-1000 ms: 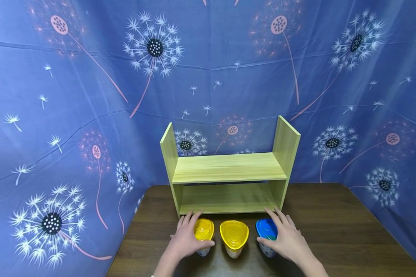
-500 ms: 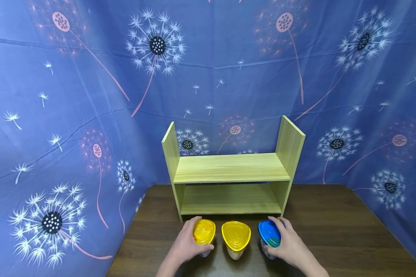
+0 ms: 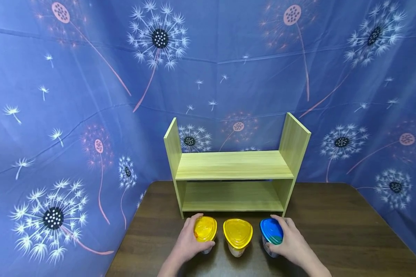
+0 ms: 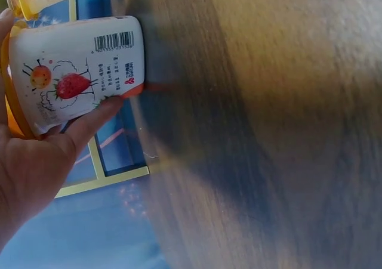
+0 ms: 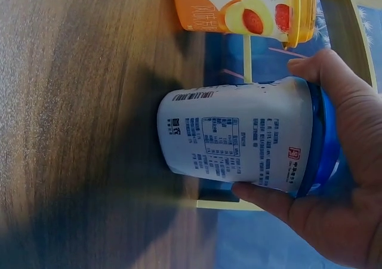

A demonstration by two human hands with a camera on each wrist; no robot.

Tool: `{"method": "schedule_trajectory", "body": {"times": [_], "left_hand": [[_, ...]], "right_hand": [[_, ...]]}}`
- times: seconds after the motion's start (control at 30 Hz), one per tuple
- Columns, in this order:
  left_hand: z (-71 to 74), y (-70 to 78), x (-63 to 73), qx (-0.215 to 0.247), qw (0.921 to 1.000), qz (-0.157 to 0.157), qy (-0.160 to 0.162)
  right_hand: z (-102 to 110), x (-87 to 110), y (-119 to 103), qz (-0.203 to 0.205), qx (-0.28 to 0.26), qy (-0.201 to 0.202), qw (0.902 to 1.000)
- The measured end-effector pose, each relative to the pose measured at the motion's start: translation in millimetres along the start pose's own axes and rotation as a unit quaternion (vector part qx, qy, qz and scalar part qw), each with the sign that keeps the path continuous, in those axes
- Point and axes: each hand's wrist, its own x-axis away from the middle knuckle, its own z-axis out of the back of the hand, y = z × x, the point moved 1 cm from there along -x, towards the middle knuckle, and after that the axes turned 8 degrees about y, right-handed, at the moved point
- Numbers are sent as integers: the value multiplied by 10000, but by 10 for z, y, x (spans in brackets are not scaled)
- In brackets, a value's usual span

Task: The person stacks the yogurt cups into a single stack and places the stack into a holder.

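Three lidded plastic cups, which look like yogurt cups, stand in a row on the table. My left hand [image 3: 188,241] grips the left cup [image 3: 206,228], thumb on the near side and fingers round the far left. This cup has a yellow lid, and in the left wrist view its white wall [image 4: 77,66] carries a strawberry print. Under a blue lid is the right cup [image 3: 272,231], held between thumb and fingers of my right hand [image 3: 292,242]; its printed white wall [image 5: 239,135] faces the right wrist view. Between them, untouched, is the middle cup [image 3: 237,233] with a yellow lid.
Just behind the cups stands a light wooden two-tier shelf [image 3: 234,165] with raised side panels. The dark wooden table [image 3: 332,231] extends to both sides. A blue dandelion-print cloth [image 3: 208,88] hangs behind and at the sides.
Both hands have closed in from spread fingers to a grip on the outer cups. The head view has shifted slightly; the cups stay in their row.
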Motion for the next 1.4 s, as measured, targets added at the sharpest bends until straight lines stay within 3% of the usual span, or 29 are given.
{"method": "schedule_trajectory", "body": {"times": [0.33,0.5,0.7,1.03,1.4], "left_hand": [[-23,-29,-2,110,9998,104,91],[-27,-39,-17,227,9995,188,114],[-16,-51,-11,336,9985,392,163],[21,-39,-30,593,9973,424,80],[-9,-39,-17,666,9963,541,-50]], "right_hand": [[108,-32,-117,279,7,316,9991],[240,-78,-307,682,42,687,9953],[411,-181,-619,1076,-15,811,9909],[544,-325,-1224,1542,-345,632,9854],[317,-436,-1670,1650,-492,134,9850]]}}
